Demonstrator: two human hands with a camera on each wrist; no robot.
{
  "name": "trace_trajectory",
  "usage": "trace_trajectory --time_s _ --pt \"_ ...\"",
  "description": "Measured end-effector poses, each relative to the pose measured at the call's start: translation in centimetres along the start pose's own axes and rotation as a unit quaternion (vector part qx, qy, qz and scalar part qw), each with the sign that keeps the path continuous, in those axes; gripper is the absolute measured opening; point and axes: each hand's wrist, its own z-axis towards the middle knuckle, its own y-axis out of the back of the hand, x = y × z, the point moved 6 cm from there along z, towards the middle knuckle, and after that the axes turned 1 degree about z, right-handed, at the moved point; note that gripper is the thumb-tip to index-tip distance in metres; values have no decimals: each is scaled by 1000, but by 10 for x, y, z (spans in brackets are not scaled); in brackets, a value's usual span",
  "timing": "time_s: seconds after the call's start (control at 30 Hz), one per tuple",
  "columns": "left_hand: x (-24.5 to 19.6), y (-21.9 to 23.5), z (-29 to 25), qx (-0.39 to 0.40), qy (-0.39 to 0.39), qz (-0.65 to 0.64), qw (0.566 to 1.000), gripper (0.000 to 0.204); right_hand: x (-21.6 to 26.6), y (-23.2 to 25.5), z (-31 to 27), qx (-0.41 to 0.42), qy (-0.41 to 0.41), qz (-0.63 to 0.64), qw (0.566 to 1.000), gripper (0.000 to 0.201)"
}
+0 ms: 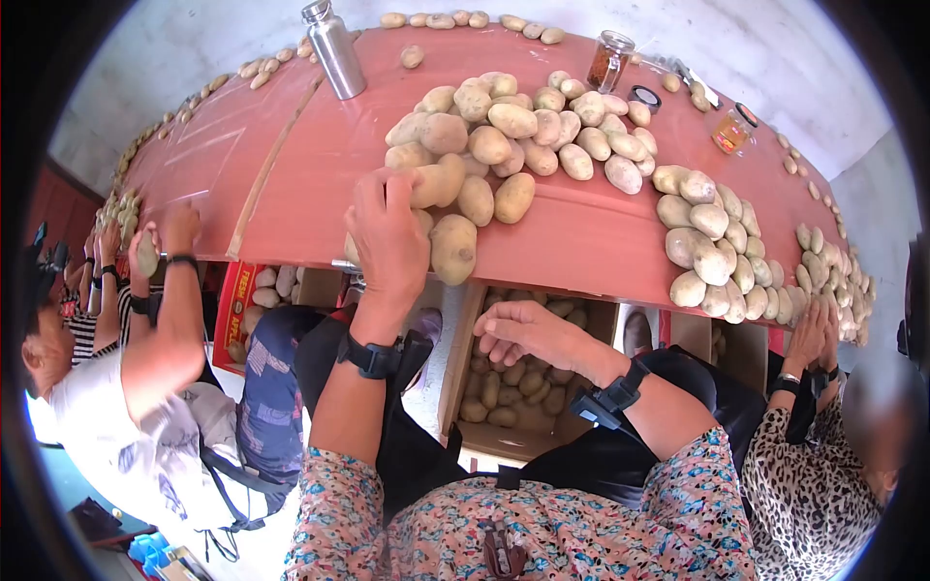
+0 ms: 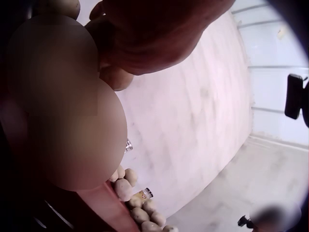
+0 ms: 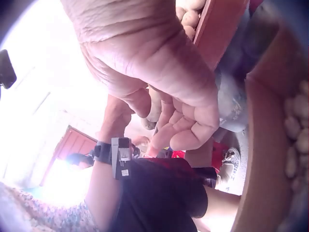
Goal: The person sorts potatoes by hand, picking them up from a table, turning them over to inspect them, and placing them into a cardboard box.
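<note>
At the near side of a large potato pile [image 1: 489,145], the left hand [image 1: 390,228] curls its fingers round a potato [image 1: 441,182]. Another potato [image 1: 453,250] lies below it at the table's edge. The left wrist view shows the left hand [image 2: 159,34] at the top, with large blurred potatoes [image 2: 77,135] close to the camera. Over an open carton [image 1: 459,373] of potatoes, the right hand [image 1: 547,334] is empty, its fingers loosely bent. Those fingers also show in the right wrist view, on the right hand [image 3: 159,72].
The red table [image 1: 320,179] bears more potato piles [image 1: 712,242], a metal bottle [image 1: 335,53], glass jars [image 1: 609,62] and a black lid [image 1: 645,96]. People sit on both sides, their hands near the table. A red box [image 1: 233,315] of potatoes stands below at the left.
</note>
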Motion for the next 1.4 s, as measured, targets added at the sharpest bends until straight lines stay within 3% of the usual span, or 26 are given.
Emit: trace_trajectory --time_s 0.07,0.1,0.17,0.2,0.27,0.3,0.37,0.5,0.6,0.63,0.67,0.7,0.73,0.77,0.8,0.83,0.9,0.93,0.97,1.0,1.03,1.1,1.17,1.23,1.3,1.4 --pt "-19 9 -4 -93 -98 -27 990 34 13 7 -4 6 60 35 998 38" --pt "-25 8 -7 -90 -102 -35 990 34 16 11 -7 -3 60 39 997 38" --pt "-48 13 -20 -130 -208 -67 967 28 35 17 -18 29 159 169 972 52" --pt "-54 10 -23 -122 -207 -76 968 28 40 20 -23 20 154 177 972 52" --pt "-78 7 -42 -81 -321 -110 937 26 67 21 -40 65 287 244 924 65" --pt "-84 6 -48 -72 -315 -114 939 26 70 27 -46 72 300 234 922 70" --pt "-103 1 -63 -28 -368 -151 917 27 64 36 -57 28 285 188 939 63" --pt "-111 -16 -90 24 -347 -183 920 33 28 53 -64 13 198 182 963 53" --pt "-109 -33 -114 135 -181 -306 925 41 -6 51 -68 9 89 190 978 40" --pt "-110 -37 -132 136 -182 -306 925 41 -22 51 -67 6 52 206 977 39" --pt "-95 -64 -155 246 -25 -334 909 44 -44 52 -63 -14 16 245 969 38" --pt "-80 -88 -178 347 133 -350 860 46 -69 55 -56 -34 -20 284 958 38" --pt "-79 -94 -184 348 132 -349 860 46 -93 57 -48 -34 -19 285 958 38" --pt "-64 -110 -208 432 342 -337 764 41 -123 68 -42 -117 -43 353 927 37" --pt "-56 -118 -237 489 530 -303 623 37 -134 73 -43 -199 -66 417 884 36" --pt "-53 -124 -241 491 528 -302 624 37 -136 76 -43 -200 -63 419 883 36" --pt "-49 -133 -249 470 593 -328 566 41 -145 90 -51 -341 -101 459 814 35" --pt "-50 -136 -247 469 591 -329 568 41 -142 90 -51 -346 -99 458 813 35" --pt "-51 -139 -241 447 569 -339 601 44 -140 89 -51 -346 -97 456 814 35" --pt "-53 -141 -235 425 547 -347 633 47 -137 83 -47 -295 -96 397 864 36" --pt "-52 -145 -239 424 547 -347 633 47 -127 72 -45 -242 -94 334 906 36" --pt "-55 -158 -232 414 432 -382 705 47 -106 49 -44 -134 -78 250 956 38" --pt "-82 -125 -194 422 371 -388 730 42 -72 35 -50 -138 -5 108 985 42" --pt "-79 -129 -190 401 291 -389 777 30 -50 40 -48 -188 64 -33 980 35" --pt "-86 -117 -173 406 318 -424 744 29 -33 42 -49 -187 80 -90 975 33" --pt "-92 -99 -149 374 276 -430 774 27 -7 37 -52 -212 140 -105 961 28"
